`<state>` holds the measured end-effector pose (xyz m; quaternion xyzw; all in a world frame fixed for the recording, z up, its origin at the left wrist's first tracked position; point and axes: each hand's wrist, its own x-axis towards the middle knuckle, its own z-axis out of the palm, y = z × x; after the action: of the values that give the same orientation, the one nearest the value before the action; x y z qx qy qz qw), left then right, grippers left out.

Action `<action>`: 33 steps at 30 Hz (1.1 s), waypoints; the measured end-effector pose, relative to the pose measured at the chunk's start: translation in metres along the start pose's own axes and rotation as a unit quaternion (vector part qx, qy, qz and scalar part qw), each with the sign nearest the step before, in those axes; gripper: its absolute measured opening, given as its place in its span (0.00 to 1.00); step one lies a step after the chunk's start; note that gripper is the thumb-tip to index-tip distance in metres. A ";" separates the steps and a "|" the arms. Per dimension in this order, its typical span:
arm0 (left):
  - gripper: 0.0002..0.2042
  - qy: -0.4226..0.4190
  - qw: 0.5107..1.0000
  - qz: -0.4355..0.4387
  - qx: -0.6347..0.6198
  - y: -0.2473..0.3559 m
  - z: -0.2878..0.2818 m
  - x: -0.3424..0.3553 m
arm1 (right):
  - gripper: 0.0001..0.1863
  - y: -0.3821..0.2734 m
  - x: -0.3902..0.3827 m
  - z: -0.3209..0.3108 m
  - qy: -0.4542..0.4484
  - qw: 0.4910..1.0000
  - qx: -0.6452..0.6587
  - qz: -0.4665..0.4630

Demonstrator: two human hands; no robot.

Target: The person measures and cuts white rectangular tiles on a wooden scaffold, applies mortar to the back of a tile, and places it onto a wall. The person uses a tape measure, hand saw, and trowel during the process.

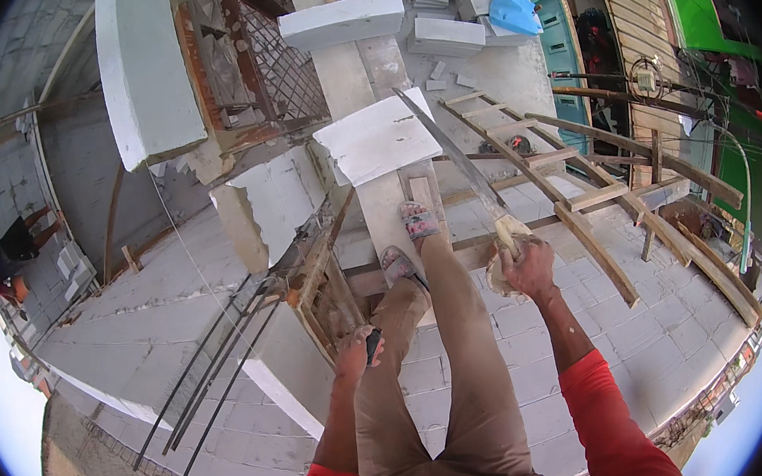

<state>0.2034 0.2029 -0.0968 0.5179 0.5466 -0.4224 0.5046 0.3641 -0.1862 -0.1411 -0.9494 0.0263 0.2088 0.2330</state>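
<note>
My right hand [530, 266] is closed around the pale, worn handle of a handsaw [463, 164]. Its long blade slants up and left, with the tip by the right side of a white block [378, 137]. That block lies across a plank walkway [384, 205] ahead of my feet. Whether the blade touches it, I cannot tell. Low beside my left leg, my left hand [352, 355] is closed on a small black object [373, 345], mostly hidden by the fingers.
Another white block [342, 21] crosses the planks farther off. Stacked blocks [446, 36] and a blue bag [514, 12] lie beyond. A wooden ladder [549, 157] leans at right. Dark rods [219, 364] stick out at left. A person [7, 260] in red and black is at far left.
</note>
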 end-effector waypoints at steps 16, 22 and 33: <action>0.18 0.040 0.960 0.239 0.137 0.065 0.013 0.230 | 0.21 -0.057 0.469 0.203 0.061 0.890 -0.286 -0.350; 0.18 0.072 0.963 0.224 0.130 0.145 0.016 0.207 | 0.20 -0.047 0.523 0.249 0.006 0.894 -0.342 -0.288; 0.14 0.151 0.927 0.342 -0.007 0.194 -0.008 0.245 | 0.30 -0.040 0.551 0.290 -0.177 0.930 -0.264 -0.182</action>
<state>0.4063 0.2655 -0.3263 0.7277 0.4088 -0.1369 0.5335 0.7610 0.0068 -0.5820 -0.9127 -0.2449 0.3271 0.0083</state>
